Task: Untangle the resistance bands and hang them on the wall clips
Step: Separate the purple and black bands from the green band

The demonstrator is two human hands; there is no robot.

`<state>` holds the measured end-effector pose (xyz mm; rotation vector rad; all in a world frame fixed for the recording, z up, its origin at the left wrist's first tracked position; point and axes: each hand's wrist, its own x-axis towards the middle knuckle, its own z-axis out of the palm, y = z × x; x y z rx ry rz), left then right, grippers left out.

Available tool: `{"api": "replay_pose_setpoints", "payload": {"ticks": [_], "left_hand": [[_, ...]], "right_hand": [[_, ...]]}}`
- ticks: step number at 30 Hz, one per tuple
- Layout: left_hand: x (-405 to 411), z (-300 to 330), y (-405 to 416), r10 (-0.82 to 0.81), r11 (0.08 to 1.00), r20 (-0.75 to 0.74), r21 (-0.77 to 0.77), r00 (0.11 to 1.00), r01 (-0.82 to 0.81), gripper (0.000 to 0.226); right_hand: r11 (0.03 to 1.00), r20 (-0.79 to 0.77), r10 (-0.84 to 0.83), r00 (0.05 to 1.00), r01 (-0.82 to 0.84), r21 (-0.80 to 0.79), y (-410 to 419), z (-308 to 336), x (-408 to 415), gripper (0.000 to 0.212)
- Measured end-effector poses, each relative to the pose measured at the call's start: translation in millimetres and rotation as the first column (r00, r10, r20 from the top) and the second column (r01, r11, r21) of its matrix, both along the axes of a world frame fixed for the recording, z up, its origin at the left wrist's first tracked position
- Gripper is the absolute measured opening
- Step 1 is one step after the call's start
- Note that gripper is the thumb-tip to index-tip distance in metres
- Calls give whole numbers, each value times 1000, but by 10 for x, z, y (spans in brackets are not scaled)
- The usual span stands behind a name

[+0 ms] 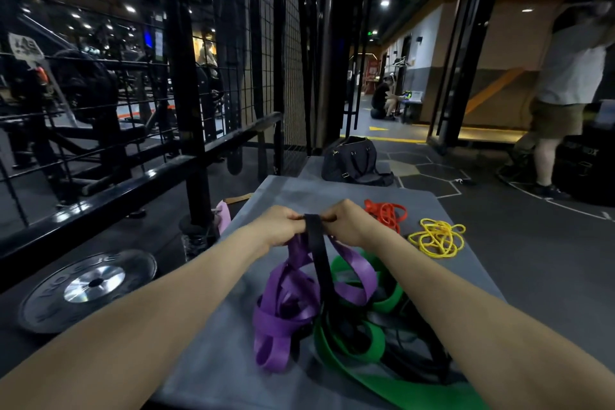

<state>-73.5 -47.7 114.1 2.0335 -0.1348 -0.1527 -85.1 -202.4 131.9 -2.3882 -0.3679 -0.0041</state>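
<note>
A tangle of wide bands lies on the grey mat (pixel 213 359): a purple band (pixel 283 306), a green band (pixel 362 353) and a black band (pixel 319 256). My left hand (pixel 278 226) and my right hand (pixel 349 220) both pinch the top of the black band and hold it lifted above the pile. Purple loops hang from the same spot under my hands. A thin red band (pixel 386 215) and a thin yellow band (pixel 436 238) lie in separate heaps on the mat to the right. No wall clips can be made out.
A black wire mesh rack and rail (pixel 186 130) stand to the left, a weight plate (pixel 88 288) lies on the floor beside the mat. A dark duffel bag (pixel 354 160) sits beyond the mat. A person (pixel 562 103) stands at the right, another sits far back.
</note>
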Motion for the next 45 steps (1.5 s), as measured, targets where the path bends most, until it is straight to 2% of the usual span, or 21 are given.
{"api": "replay_pose_setpoints", "payload": {"ticks": [2, 5, 8, 13, 15, 18, 20, 22, 23, 25, 27, 28, 29, 31, 32, 34, 36, 38, 40, 42, 45], "left_hand": [[-18, 70, -6, -33, 978, 63, 207, 997, 19, 23], [-27, 145, 14, -46, 964, 98, 267, 994, 19, 19], [-103, 139, 1, -133, 941, 76, 322, 988, 102, 11], [-265, -127, -38, -271, 794, 17, 569, 962, 214, 31], [-325, -207, -68, -303, 802, -23, 534, 953, 268, 40], [-313, -226, 12, -379, 807, 81, 516, 922, 287, 38], [-212, -223, 183, -268, 917, 201, 353, 942, 185, 32], [-218, -132, 382, 67, 997, 267, -59, 961, -53, 27], [-217, -83, 490, 278, 931, 216, -299, 936, -208, 25], [-216, 30, 730, 543, 637, -23, -640, 839, -430, 24], [-194, 107, 978, 631, 442, -153, -735, 760, -515, 27], [-181, 117, 1072, 663, 455, -142, -703, 735, -547, 28], [-150, 86, 1156, 695, 535, -76, -610, 715, -584, 28], [-116, -9, 1270, 682, 730, 183, -227, 708, -644, 28], [-107, -57, 1293, 617, 765, 295, -9, 729, -644, 28], [-114, -147, 1261, 449, 762, 337, 339, 827, -552, 22], [-122, -235, 1100, 330, 668, 331, 580, 884, -466, 9], [-51, -373, 844, 202, 637, 377, 651, 904, -413, 22], [4, -502, 468, 66, 760, 389, 578, 919, -299, 30], [16, -624, 85, -54, 809, 366, 561, 929, -174, 42], [49, -778, -293, -185, 740, 265, 671, 946, -43, 61]], "right_hand": [[972, -126, 48, 991, -18, 232, -26, -9, -33, 19], [836, -293, 108, 950, 73, 545, -7, -47, -40, 16], [784, -309, 62, 949, 146, 604, 76, -63, -7, 16], [772, -362, 57, 930, 189, 607, 84, -79, -56, 14], [787, -358, 12, 934, 212, 579, 26, -97, -53, 15], [779, -343, -90, 935, 281, 560, -94, -88, -19, 20], [826, -301, -207, 931, 331, 457, -219, -90, 56, 21], [848, -251, -327, 911, 400, 347, -365, -115, 102, 19], [837, -243, -364, 899, 431, 338, -434, -146, 119, 14], [790, -276, -404, 872, 485, 375, -535, -252, 172, 15], [723, -307, -476, 825, 565, 398, -589, -353, 219, 20], [682, -315, -515, 797, 604, 413, -590, -386, 205, 22], [648, -326, -545, 773, 634, 421, -595, -415, 189, 24], [610, -317, -584, 747, 662, 436, -596, -432, 187, 27], [603, -309, -593, 743, 665, 442, -585, -421, 178, 29], [607, -300, -555, 776, 625, 491, -564, -395, 171, 31], [670, -268, -516, 814, 578, 467, -543, -408, 164, 20], [712, -266, -493, 828, 560, 423, -494, -437, 121, 6], [738, -256, -451, 855, 518, 431, -474, -490, 112, 17], [755, -214, -430, 877, 479, 447, -495, -508, 76, 13], [779, -208, -405, 890, 455, 432, -627, -477, -7, 14]]}}
